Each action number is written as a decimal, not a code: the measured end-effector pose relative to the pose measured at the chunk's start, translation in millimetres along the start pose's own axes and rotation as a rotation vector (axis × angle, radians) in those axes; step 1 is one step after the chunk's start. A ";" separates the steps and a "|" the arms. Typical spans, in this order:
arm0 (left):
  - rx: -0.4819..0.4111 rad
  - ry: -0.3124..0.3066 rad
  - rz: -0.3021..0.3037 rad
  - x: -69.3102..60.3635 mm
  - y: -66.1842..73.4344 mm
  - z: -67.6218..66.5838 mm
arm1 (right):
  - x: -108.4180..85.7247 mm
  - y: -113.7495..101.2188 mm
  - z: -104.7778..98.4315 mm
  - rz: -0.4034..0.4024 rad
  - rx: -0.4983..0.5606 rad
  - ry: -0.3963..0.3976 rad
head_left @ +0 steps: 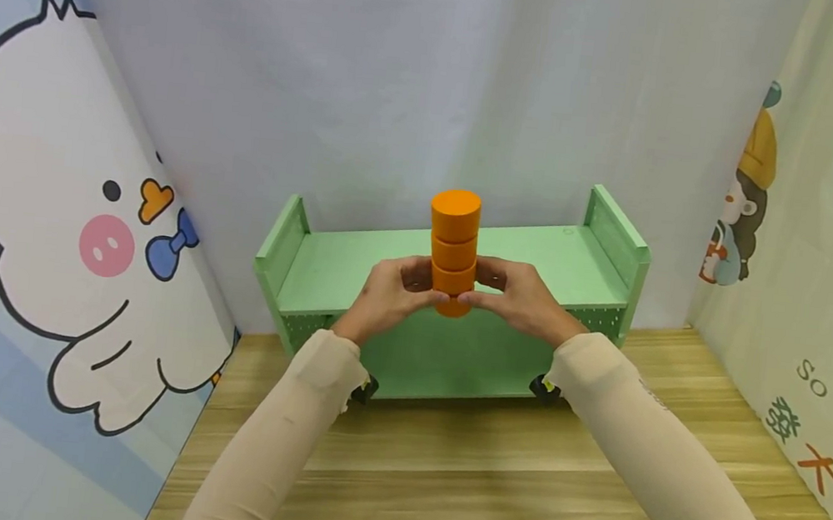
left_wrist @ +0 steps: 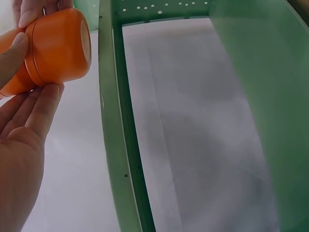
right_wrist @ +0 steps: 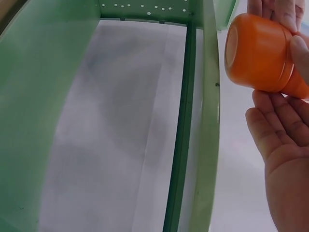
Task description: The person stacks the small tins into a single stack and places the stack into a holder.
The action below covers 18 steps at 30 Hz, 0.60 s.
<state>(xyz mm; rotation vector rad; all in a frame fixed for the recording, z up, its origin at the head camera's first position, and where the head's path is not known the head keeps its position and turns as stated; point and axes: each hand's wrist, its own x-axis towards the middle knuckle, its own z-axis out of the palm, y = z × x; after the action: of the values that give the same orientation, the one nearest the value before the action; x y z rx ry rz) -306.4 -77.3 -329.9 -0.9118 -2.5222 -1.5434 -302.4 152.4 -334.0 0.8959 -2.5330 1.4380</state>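
Note:
Both hands hold an upright stack of orange cylinders [head_left: 453,251] above the front edge of a green shelf [head_left: 356,262]. My left hand [head_left: 392,291] grips the lower part from the left, thumb in front and fingers behind. From the right, my right hand [head_left: 518,295] grips it at the same height. In the left wrist view, the stack's lowest piece [left_wrist: 60,46] has a rounded edge and a paler round base. The right wrist view shows the same piece [right_wrist: 256,53], with fingers [right_wrist: 277,116] against it. What the pieces are, I cannot tell.
The shelf has raised side panels [head_left: 618,237] and an open lower level [head_left: 452,360]. It stands on a wood-patterned surface [head_left: 440,480]. A pale curtain [head_left: 417,101] hangs behind, with printed cloths at left [head_left: 56,175] and right [head_left: 814,273].

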 end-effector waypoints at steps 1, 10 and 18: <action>-0.005 0.000 -0.003 0.5 -0.7 0.4 | 0.5 0.7 0.1 0.005 -0.004 -0.001; -0.002 0.006 -0.034 5.5 -5.7 1.9 | 5.7 6.7 0.7 0.030 0.008 -0.014; 0.014 0.013 -0.054 10.6 -8.4 2.4 | 10.3 7.7 -0.5 0.040 -0.003 -0.027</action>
<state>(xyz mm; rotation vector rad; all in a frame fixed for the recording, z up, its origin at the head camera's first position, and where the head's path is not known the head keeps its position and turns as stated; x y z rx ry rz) -318.8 -73.2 -334.3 -0.8357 -2.5666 -1.5386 -315.1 151.2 -335.9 0.8747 -2.5867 1.4426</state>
